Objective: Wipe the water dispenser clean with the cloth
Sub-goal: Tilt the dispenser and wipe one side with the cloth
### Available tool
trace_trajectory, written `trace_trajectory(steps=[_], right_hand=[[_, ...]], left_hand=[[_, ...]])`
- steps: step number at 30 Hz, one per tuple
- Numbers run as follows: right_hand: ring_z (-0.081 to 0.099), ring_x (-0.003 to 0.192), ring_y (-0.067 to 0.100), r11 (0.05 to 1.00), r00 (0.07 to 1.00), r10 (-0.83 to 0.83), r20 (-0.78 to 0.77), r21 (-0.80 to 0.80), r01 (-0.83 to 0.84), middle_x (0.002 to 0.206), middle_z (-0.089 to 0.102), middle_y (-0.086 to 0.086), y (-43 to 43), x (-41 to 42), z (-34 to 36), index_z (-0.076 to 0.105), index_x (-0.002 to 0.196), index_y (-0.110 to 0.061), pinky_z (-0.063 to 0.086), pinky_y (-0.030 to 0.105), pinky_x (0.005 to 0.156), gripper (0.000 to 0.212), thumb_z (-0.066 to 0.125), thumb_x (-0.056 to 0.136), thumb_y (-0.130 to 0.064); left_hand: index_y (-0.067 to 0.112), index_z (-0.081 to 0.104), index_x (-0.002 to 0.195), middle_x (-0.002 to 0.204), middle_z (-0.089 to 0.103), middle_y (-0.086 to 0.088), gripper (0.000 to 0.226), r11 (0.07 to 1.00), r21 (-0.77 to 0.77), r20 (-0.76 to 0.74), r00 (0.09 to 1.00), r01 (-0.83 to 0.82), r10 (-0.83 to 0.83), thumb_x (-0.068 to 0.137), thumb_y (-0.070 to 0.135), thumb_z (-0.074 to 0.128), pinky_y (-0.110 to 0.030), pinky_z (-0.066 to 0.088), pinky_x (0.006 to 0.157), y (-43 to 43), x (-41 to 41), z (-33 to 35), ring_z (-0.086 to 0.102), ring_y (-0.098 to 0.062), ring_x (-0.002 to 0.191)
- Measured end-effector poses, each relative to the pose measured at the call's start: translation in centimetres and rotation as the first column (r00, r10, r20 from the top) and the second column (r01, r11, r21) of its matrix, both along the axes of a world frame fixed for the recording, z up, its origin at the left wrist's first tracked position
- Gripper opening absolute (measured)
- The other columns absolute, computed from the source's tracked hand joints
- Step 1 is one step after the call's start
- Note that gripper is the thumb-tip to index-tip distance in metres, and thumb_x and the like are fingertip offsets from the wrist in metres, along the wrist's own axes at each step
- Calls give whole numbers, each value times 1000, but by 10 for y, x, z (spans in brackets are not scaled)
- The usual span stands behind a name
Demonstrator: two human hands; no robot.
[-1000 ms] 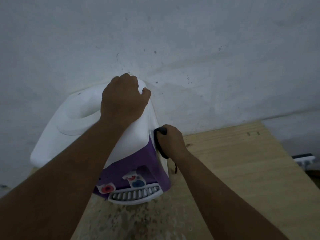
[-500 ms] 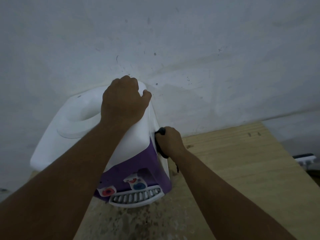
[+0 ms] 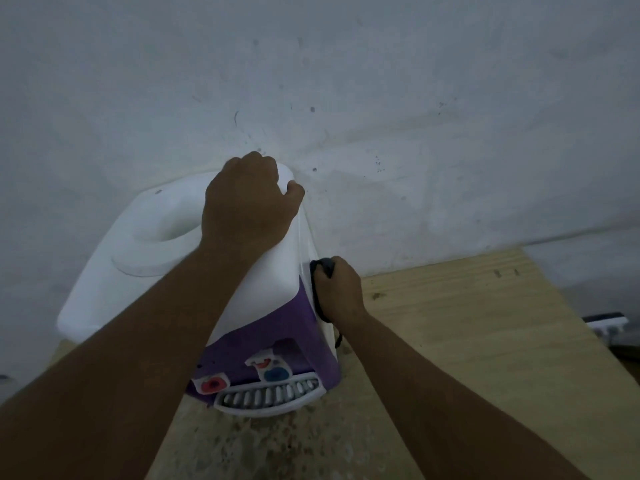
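Two hands work: my left hand [image 3: 247,202] clamps the rigid, slick water dispenser [image 3: 166,244] top at 12 o'clock; my right hand [image 3: 341,292] presses the limp dark cloth [image 3: 320,268], bunched in its closed fingers, against its 3 o'clock side.

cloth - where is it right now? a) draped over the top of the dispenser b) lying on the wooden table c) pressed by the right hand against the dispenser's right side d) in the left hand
c: the dark cloth is bunched in the right hand and held against the right side of the water dispenser, while the left hand grips the dispenser's top rear corner without a cloth.
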State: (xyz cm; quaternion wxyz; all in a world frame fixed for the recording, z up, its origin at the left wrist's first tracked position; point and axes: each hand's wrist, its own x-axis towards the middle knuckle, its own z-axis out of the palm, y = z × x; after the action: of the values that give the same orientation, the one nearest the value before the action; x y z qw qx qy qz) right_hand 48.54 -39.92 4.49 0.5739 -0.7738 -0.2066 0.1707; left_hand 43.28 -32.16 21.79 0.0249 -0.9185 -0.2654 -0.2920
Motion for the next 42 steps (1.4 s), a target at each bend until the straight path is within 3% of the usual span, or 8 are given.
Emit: trace_trajectory(steps=[4,8,12,19,24,32,35,42], right_hand=[[53,78,15,999,1000,-25,-4,25,25,87,57,4,21,19,8,58,100,-1,37,23,63,20,44,99,-16],[51,80,17,999,1000,13,19,-41,-12,86,54,6,41,48,15,52,91,-8,36,22,61,12,45,99,-14],[52,84,20,989,996,85,-17,-118,-87,89,54,8,47,60,12,54,91,-7,38,23,73,15,47,98,-18],[49,64,8,965,964,256,75,-76,-251,73,54,-2,10,48,1,50,76,-12,35,19,56,20,49,96,-16],[54,76,18,976,973,199,115,-111,-186,85,60,10,27,57,8,61,91,0,39,24,62,18,48,95,-12],[46,60,10,989,987,132,92,62,-138,70,52,2,17,38,5,51,82,-2,37,16,53,15,50,95,-10],[53,63,16,978,983,160,85,118,-170,73,60,10,4,36,4,56,81,-4,43,24,58,10,55,91,-8],[56,65,19,997,997,70,-43,42,-68,72,61,9,32,55,11,60,79,-1,44,25,58,14,56,88,-11]], left_hand=[[11,58,81,87,59,-3,30,1000,30,6,1000,-6,6,86,40,53,-35,43,73,1,0,-3,54,-24,85],[13,58,82,86,59,-2,30,998,57,3,1000,-4,4,87,42,52,-33,41,70,3,1,-4,53,-23,83],[11,58,81,84,58,-2,31,998,69,0,1000,-9,9,86,41,52,-33,42,71,3,0,-4,53,-22,82],[12,56,80,84,58,-1,31,998,67,12,1000,-2,1,87,42,52,-30,38,71,4,1,-5,50,-20,81],[11,59,83,86,59,-3,33,993,115,15,1000,-2,0,88,43,52,-31,39,72,4,1,-6,54,-23,83],[13,57,81,86,58,1,32,996,90,18,1000,-15,13,87,44,52,-27,33,70,5,3,-6,48,-17,80],[13,57,80,85,58,0,31,997,80,28,999,-18,15,86,43,53,-27,33,69,6,3,-6,46,-18,79],[11,59,84,92,63,-2,32,996,89,36,999,-6,3,87,42,52,-26,33,72,4,2,-6,49,-18,82]])
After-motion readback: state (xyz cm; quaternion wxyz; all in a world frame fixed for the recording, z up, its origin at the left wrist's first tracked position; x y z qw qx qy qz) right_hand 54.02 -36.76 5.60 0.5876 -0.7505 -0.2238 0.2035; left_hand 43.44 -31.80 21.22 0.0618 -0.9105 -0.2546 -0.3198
